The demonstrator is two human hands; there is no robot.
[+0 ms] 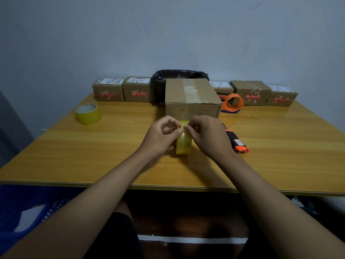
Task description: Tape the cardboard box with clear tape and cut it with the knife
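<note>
A brown cardboard box (192, 98) stands mid-table, its top seam covered by a strip of clear tape. In front of it I hold a yellowish roll of clear tape (183, 144) upright above the table. My left hand (160, 136) grips the roll from the left, thumb on its top. My right hand (207, 134) pinches at the roll's top edge with its fingertips. An orange and black utility knife (237, 140) lies on the table just right of my right hand.
A second tape roll (88, 114) lies at the left. An orange tape dispenser (233, 103) sits right of the box. Several small labelled boxes (137, 89) and a black bag (177, 75) line the back edge. A blue basket (28, 208) is below left.
</note>
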